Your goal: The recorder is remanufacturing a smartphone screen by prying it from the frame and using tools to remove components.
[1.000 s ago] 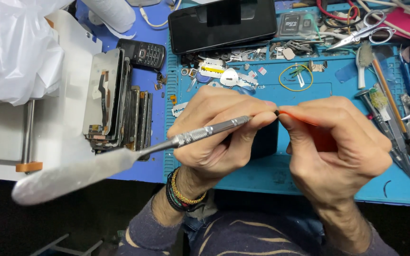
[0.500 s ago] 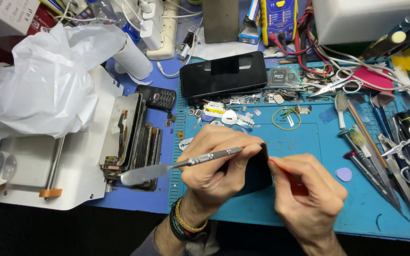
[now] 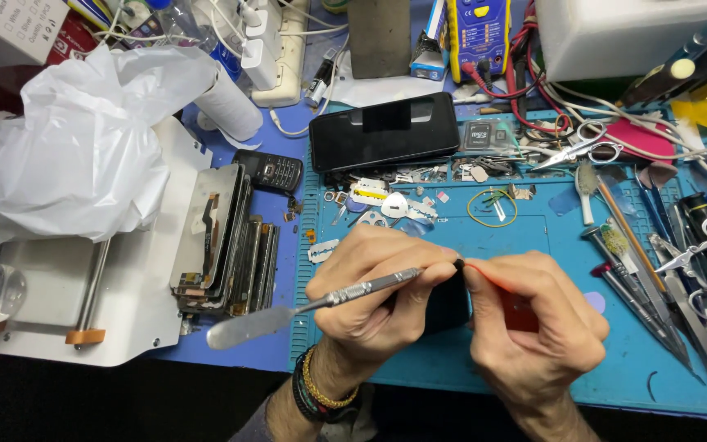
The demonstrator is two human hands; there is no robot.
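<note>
While the left hand grips a metal spudger pointing left and slightly down, the right hand pinches a dark phone; bare blue mat lies beyond.

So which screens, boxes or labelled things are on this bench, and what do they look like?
Phone: top centre of the blue mat, flat, black rectangle, screen dark.
Keypad phone: left of it, small, black.
Meter: top edge, yellow and blue, with a grey display.
Carton: top left corner, white, printed.
Small box: beside the meter, blue and white.

bare mat ahead, tools crowding right
</note>
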